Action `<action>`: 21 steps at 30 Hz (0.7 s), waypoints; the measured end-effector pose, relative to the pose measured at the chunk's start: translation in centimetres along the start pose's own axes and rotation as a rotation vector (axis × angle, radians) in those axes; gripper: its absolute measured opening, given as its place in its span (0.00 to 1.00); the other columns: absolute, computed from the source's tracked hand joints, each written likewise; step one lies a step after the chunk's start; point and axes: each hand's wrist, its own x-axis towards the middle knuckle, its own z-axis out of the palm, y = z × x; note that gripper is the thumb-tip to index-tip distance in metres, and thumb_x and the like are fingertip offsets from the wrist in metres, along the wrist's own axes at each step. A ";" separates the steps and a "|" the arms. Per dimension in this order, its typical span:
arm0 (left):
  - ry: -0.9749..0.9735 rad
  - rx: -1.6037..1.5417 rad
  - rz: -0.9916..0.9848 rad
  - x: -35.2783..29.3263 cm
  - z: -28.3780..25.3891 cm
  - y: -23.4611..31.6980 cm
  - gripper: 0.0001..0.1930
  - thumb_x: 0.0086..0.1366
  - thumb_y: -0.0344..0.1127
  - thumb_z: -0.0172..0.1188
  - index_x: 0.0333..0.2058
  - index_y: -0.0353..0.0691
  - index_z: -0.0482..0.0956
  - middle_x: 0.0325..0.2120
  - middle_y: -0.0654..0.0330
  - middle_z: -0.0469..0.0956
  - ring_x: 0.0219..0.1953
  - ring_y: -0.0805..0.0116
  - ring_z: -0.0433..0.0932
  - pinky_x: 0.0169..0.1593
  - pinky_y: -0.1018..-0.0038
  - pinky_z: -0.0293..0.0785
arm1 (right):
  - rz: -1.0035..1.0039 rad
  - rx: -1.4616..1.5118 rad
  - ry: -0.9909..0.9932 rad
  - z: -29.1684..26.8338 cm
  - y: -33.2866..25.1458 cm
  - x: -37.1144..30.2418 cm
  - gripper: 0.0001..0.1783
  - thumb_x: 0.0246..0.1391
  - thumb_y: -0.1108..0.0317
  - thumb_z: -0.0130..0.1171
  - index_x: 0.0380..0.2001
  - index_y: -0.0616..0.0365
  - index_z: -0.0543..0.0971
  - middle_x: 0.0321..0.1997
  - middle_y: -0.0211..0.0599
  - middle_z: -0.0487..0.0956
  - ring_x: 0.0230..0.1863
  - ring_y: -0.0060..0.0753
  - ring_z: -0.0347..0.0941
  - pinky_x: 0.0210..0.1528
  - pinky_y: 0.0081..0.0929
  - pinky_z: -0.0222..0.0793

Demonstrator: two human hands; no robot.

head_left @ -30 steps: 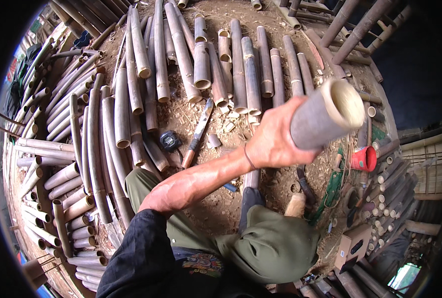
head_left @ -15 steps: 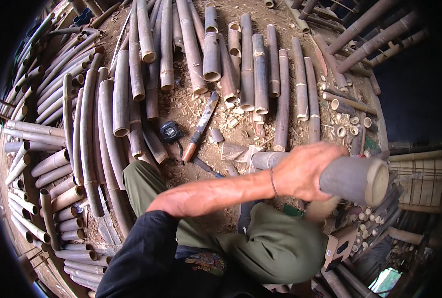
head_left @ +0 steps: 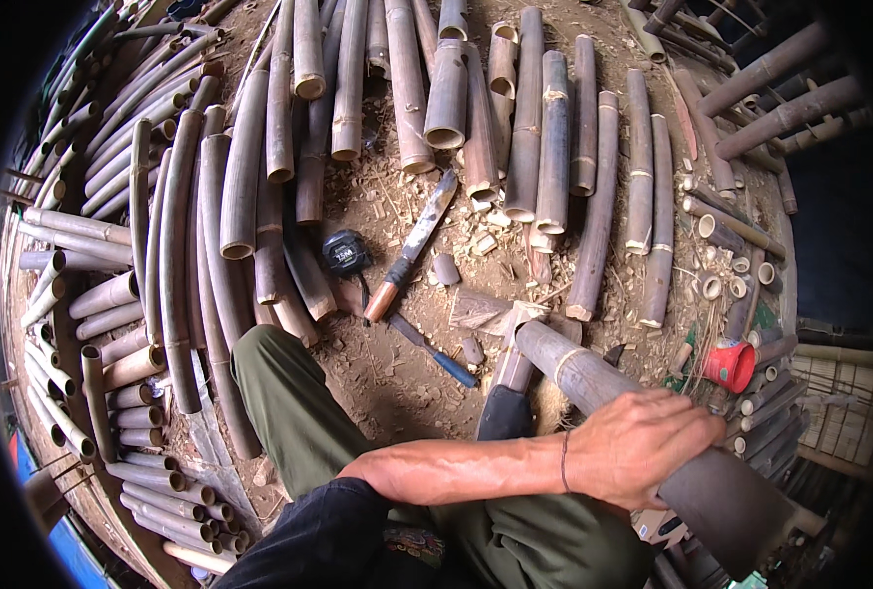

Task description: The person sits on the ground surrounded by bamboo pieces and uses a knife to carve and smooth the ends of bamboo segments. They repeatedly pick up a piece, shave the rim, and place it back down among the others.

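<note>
My left arm reaches across to the right, and my left hand (head_left: 643,447) is closed round a thick grey-brown bamboo tube (head_left: 579,370). The tube slants from the middle of the ground down to the lower right. Its open far end is beside a pale wood block (head_left: 486,312); its near end is blurred. My right hand does not show. On the dirt in front lie a machete (head_left: 423,232) with a wooden handle, a black tape measure (head_left: 344,253) and a thin tool with a blue handle (head_left: 451,369). A dark, flat-ended piece (head_left: 505,413) lies near my legs.
Cut bamboo tubes (head_left: 525,128) lie in rows ahead, with stacked bamboo (head_left: 122,304) on the left. Wood chips (head_left: 486,236) litter the ground. At the right are a red cup (head_left: 729,365) and more short bamboo pieces (head_left: 770,398).
My left hand has moved down and to the right with the bamboo tube. The tube has swung from nearly level to a steep slant, its near end lower. The blurred shape below it is gone.
</note>
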 end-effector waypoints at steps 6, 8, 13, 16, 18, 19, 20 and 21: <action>0.026 -0.007 -0.037 1.1 -0.1 -0.9 0.40 0.34 0.48 0.70 0.47 0.30 0.71 0.38 0.52 0.75 0.39 0.54 0.76 0.40 0.65 0.73 | -0.027 -0.041 -0.084 0.5 -0.5 1.4 0.34 0.56 0.59 0.60 0.63 0.62 0.64 0.57 0.57 0.71 0.56 0.57 0.69 0.57 0.41 0.66; -0.010 -0.037 -0.096 1.8 -0.6 -1.2 0.41 0.33 0.47 0.71 0.47 0.29 0.71 0.39 0.52 0.75 0.39 0.55 0.76 0.40 0.64 0.73 | -0.029 -0.047 -0.106 0.6 -0.5 1.5 0.34 0.56 0.59 0.60 0.63 0.61 0.64 0.57 0.57 0.72 0.56 0.57 0.70 0.57 0.41 0.66; 0.091 -0.001 -0.029 1.4 -0.4 -1.4 0.41 0.31 0.44 0.70 0.48 0.29 0.71 0.36 0.54 0.74 0.37 0.57 0.75 0.39 0.65 0.72 | -0.033 -0.059 -0.141 0.5 -0.6 1.4 0.34 0.57 0.59 0.59 0.63 0.61 0.64 0.57 0.58 0.72 0.56 0.57 0.70 0.57 0.41 0.67; 0.070 -0.005 -0.033 1.5 -0.4 -1.5 0.39 0.33 0.44 0.69 0.47 0.29 0.71 0.36 0.54 0.73 0.36 0.58 0.75 0.38 0.66 0.71 | -0.036 -0.065 -0.159 0.4 -0.5 1.2 0.33 0.57 0.60 0.59 0.63 0.61 0.64 0.57 0.58 0.72 0.56 0.57 0.70 0.57 0.40 0.67; 0.044 -0.002 -0.050 1.6 -0.4 -1.4 0.37 0.36 0.43 0.67 0.47 0.29 0.71 0.35 0.54 0.73 0.36 0.58 0.75 0.37 0.67 0.71 | -0.036 -0.071 -0.167 0.4 -0.5 1.2 0.33 0.57 0.60 0.59 0.63 0.61 0.64 0.57 0.58 0.72 0.56 0.58 0.70 0.57 0.40 0.67; 0.046 0.004 -0.054 1.6 -0.2 -1.4 0.36 0.37 0.42 0.67 0.47 0.29 0.71 0.35 0.55 0.74 0.35 0.58 0.75 0.37 0.67 0.71 | -0.035 -0.071 -0.171 0.3 -0.4 1.1 0.33 0.57 0.60 0.59 0.63 0.61 0.64 0.57 0.58 0.72 0.56 0.58 0.70 0.57 0.40 0.67; 0.049 0.009 -0.054 1.7 0.0 -1.4 0.35 0.39 0.42 0.66 0.47 0.29 0.71 0.34 0.55 0.74 0.35 0.58 0.75 0.36 0.67 0.71 | -0.034 -0.076 -0.172 0.2 -0.4 0.9 0.33 0.57 0.60 0.59 0.63 0.61 0.64 0.56 0.58 0.72 0.56 0.58 0.70 0.56 0.40 0.67; 0.054 0.009 -0.052 1.7 0.1 -1.5 0.34 0.40 0.41 0.65 0.47 0.30 0.71 0.34 0.55 0.74 0.34 0.59 0.75 0.36 0.67 0.71 | -0.032 -0.081 -0.175 0.1 -0.3 0.8 0.33 0.57 0.60 0.59 0.63 0.61 0.64 0.56 0.58 0.72 0.56 0.58 0.70 0.56 0.40 0.67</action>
